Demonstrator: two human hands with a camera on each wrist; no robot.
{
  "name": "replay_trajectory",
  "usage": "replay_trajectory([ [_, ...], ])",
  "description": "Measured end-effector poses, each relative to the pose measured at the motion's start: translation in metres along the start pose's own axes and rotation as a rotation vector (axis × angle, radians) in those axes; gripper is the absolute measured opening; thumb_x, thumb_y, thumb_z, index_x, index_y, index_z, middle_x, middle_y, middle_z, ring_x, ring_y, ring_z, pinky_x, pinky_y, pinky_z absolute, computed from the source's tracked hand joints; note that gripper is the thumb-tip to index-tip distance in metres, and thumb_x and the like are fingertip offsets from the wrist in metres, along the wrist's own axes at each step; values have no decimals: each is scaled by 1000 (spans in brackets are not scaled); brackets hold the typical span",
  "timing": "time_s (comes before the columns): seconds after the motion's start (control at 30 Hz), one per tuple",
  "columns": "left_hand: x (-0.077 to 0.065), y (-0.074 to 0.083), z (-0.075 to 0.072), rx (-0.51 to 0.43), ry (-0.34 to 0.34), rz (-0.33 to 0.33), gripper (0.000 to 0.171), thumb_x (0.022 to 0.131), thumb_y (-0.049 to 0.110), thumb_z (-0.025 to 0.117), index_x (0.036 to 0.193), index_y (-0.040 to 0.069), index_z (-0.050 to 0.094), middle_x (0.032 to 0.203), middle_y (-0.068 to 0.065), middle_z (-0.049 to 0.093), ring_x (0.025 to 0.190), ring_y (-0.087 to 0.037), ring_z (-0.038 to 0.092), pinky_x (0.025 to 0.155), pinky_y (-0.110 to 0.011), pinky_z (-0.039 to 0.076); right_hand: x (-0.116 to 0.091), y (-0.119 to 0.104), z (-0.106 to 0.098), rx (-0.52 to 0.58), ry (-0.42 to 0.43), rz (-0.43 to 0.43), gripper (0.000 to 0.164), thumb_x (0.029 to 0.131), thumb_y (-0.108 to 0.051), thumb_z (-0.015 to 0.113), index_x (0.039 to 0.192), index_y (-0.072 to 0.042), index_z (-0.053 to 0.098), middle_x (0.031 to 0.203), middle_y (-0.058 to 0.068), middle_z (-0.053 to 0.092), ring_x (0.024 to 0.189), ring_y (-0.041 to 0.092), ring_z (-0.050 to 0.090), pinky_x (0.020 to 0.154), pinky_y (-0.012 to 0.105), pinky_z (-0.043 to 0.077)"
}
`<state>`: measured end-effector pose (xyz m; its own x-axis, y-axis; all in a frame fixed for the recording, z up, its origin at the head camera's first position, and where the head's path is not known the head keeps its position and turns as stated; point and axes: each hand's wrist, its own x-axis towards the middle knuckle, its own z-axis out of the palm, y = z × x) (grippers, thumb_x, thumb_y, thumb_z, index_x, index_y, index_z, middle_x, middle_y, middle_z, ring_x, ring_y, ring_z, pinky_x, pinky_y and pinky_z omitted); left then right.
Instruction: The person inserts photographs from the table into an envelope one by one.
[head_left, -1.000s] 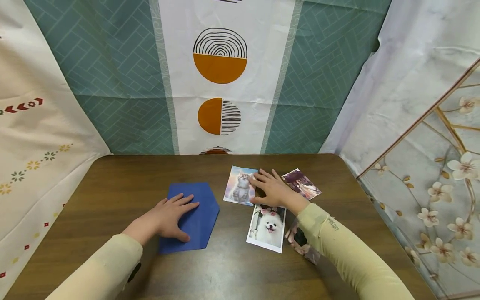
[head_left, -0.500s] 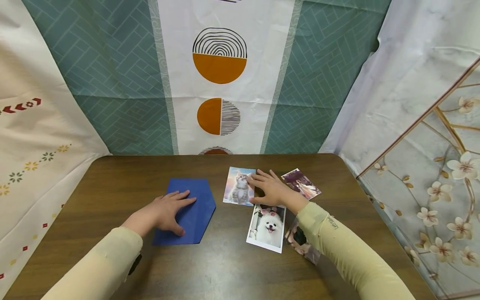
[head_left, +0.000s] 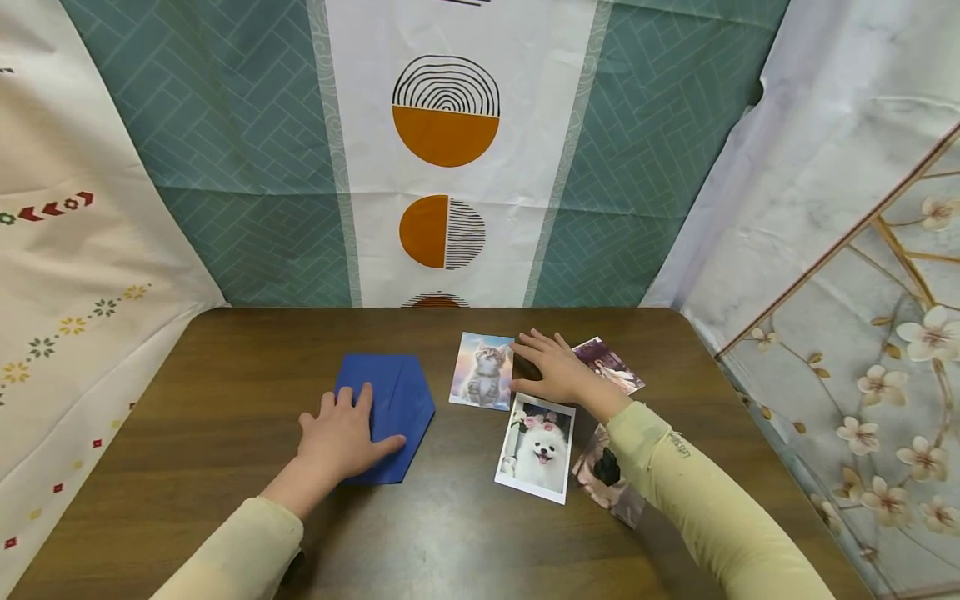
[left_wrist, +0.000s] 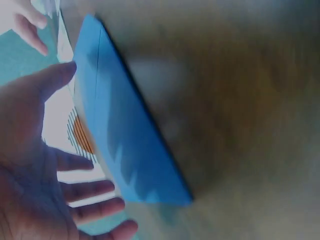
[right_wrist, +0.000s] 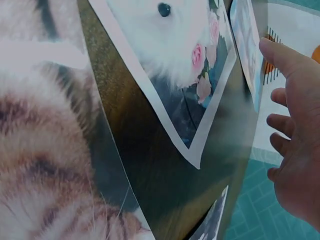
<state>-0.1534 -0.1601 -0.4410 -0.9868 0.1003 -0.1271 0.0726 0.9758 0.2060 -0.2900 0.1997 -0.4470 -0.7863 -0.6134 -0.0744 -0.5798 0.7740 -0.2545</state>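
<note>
A blue envelope [head_left: 401, 392] with a pointed end on its right lies on the table, left of centre. My left hand [head_left: 341, 437] is over its left part, fingers spread and thumb pointing right; in the left wrist view a gap shows between the fingers and the envelope [left_wrist: 130, 135]. My right hand [head_left: 555, 371] is held palm down among several photos, holding nothing, its fingers loosely extended. Left of its fingertips lies a kitten photo [head_left: 478, 379]. A white dog photo [head_left: 538, 457] lies below the hand, and a purplish photo [head_left: 611, 367] is partly hidden behind it.
Under my right forearm lies another photo [head_left: 624, 504], partly covered by the sleeve; the right wrist view shows striped fur [right_wrist: 40, 150] on it. The brown table [head_left: 247, 358] has patterned cloths on its left, back and right.
My left hand has shifted and turned, its fingers now pointing away and its thumb right. The envelope has slid slightly away from me. My right hand has moved slightly right, uncovering more of the dog photo.
</note>
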Motion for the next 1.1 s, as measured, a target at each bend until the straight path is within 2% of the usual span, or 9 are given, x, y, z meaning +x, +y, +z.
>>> replay_trajectory([
  [0.17,-4,1,11,-11,51,-74,106,91,67,72,157,-10,41,147,-39,46,134,-58,42,93,-81,40,0,3,-1,24,1,34,81,104,-51,67,166,-8,39,172,22,32,163,42,18,126,70,8],
  [0.33,-3,-3,16,-17,87,-110,105,92,66,71,154,-14,41,144,-44,45,130,-59,45,92,-78,42,2,3,-1,68,1,58,81,105,-49,66,166,-6,37,172,23,31,162,43,17,126,70,8],
  [0.5,2,-6,22,-5,124,-125,107,93,68,68,155,-14,40,144,-47,43,129,-61,46,95,-75,42,3,3,-1,99,4,64,79,106,-48,65,166,-5,37,172,24,30,162,45,18,126,69,9],
  [0.7,9,-7,28,-8,134,-136,107,93,71,64,157,-12,40,148,-47,42,133,-61,45,98,-76,39,4,4,-2,120,0,83,81,105,-49,65,167,-7,36,173,22,28,163,41,16,127,67,6],
  [1.1,15,-9,29,-15,163,-129,91,99,58,65,153,-13,46,145,-49,44,133,-60,46,97,-73,42,8,5,2,139,11,68,81,105,-50,66,167,-7,37,172,23,31,162,41,18,127,67,7],
])
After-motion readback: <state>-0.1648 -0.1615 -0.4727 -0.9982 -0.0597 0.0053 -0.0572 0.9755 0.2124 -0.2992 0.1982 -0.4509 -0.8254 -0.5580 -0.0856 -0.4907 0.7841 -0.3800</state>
